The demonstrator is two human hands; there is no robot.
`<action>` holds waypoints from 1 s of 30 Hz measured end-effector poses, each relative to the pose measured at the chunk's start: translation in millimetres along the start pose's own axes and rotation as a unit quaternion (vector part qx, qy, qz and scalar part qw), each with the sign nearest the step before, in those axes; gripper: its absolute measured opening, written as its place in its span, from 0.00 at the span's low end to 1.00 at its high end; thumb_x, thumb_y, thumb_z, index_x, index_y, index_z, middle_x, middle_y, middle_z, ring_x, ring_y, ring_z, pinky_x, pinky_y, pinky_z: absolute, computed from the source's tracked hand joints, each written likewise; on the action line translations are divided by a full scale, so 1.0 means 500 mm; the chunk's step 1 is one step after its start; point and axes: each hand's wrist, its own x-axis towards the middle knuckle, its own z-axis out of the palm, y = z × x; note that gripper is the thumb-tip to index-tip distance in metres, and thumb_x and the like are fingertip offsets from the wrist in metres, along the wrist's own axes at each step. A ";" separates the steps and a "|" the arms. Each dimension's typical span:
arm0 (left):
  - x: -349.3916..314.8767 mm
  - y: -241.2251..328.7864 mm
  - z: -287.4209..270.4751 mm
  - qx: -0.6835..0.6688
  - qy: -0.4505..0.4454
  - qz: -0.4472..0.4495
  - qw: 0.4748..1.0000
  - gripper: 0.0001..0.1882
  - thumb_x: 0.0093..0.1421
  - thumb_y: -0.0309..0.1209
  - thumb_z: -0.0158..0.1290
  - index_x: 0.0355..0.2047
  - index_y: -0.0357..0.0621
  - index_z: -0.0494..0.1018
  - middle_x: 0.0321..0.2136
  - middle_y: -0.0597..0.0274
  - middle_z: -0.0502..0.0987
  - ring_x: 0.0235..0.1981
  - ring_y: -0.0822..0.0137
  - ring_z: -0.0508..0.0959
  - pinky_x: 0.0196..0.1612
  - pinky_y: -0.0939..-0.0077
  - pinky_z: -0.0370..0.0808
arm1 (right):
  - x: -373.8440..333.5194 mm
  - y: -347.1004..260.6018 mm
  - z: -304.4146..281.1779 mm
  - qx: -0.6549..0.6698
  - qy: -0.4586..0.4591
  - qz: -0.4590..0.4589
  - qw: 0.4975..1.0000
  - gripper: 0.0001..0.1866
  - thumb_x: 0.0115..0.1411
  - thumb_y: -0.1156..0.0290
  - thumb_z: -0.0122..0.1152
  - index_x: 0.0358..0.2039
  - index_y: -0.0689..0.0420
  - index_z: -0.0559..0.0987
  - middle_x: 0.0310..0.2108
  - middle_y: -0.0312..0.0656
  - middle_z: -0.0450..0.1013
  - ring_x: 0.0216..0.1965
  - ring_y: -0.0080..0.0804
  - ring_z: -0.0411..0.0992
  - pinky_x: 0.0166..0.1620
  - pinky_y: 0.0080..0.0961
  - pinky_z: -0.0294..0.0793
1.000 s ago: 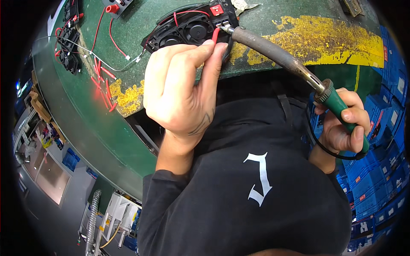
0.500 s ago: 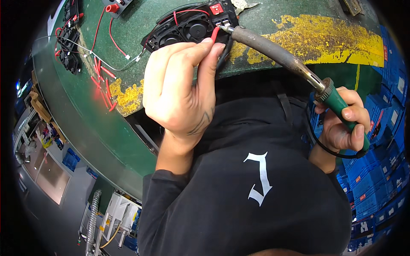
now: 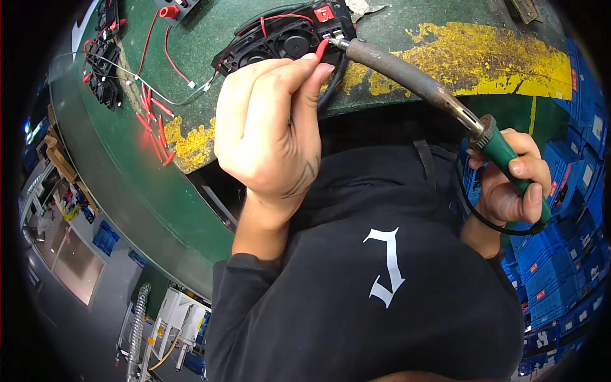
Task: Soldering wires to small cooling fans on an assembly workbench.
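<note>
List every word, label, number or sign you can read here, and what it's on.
No wording is clear enough to quote.
Black top: one large white stylised mark, letter-like; not transcribed.
Black fan unit: red square with a pale mark, too small to read.
Blue bins: white and orange labels, too small and blurred.
Left hand: dark lines near the wrist, no legible letters.

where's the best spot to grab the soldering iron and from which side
Probably the green handle, from the lower right, where the right hand holds it. The handle is the end farthest from the tip, and the long metal shaft, likely hot, slants up and left, away from that side.
</note>
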 end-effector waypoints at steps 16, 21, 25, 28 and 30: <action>-0.004 0.000 -0.003 0.014 -0.008 0.009 1.000 0.08 0.49 0.18 0.67 0.29 0.34 0.80 0.26 0.58 0.79 0.25 0.71 0.76 0.26 0.83 0.73 | -0.002 0.004 0.003 0.004 0.009 0.002 1.000 0.24 0.65 0.51 0.40 0.44 0.55 0.77 0.35 0.57 0.72 0.26 0.45 0.71 0.25 0.33 0.73; -0.010 -0.002 0.005 0.005 0.000 0.003 1.000 0.08 0.48 0.18 0.67 0.29 0.34 0.80 0.26 0.59 0.79 0.24 0.73 0.74 0.25 0.83 0.71 | -0.001 0.009 -0.004 0.032 0.025 -0.042 0.998 0.24 0.66 0.54 0.39 0.44 0.62 0.75 0.35 0.63 0.72 0.25 0.48 0.75 0.25 0.34 0.77; -0.010 -0.003 0.005 -0.006 0.005 0.002 1.000 0.08 0.48 0.17 0.67 0.29 0.34 0.79 0.26 0.59 0.79 0.24 0.73 0.74 0.25 0.84 0.70 | -0.006 0.005 -0.010 0.043 0.038 -0.035 0.998 0.24 0.67 0.53 0.39 0.45 0.60 0.76 0.36 0.64 0.72 0.26 0.48 0.75 0.25 0.34 0.77; -0.009 0.000 0.006 -0.009 0.003 -0.007 1.000 0.08 0.49 0.17 0.67 0.28 0.34 0.79 0.26 0.59 0.79 0.24 0.72 0.74 0.26 0.84 0.70 | -0.014 -0.001 -0.012 0.033 0.053 0.005 0.998 0.24 0.64 0.50 0.40 0.46 0.53 0.77 0.41 0.64 0.73 0.29 0.50 0.74 0.26 0.33 0.75; -0.008 -0.005 0.005 -0.016 0.003 -0.004 1.000 0.07 0.49 0.17 0.67 0.28 0.34 0.79 0.26 0.59 0.79 0.24 0.72 0.75 0.27 0.83 0.71 | -0.016 -0.001 -0.012 0.022 0.066 0.006 0.998 0.24 0.64 0.50 0.40 0.46 0.53 0.78 0.42 0.66 0.73 0.29 0.51 0.74 0.26 0.33 0.76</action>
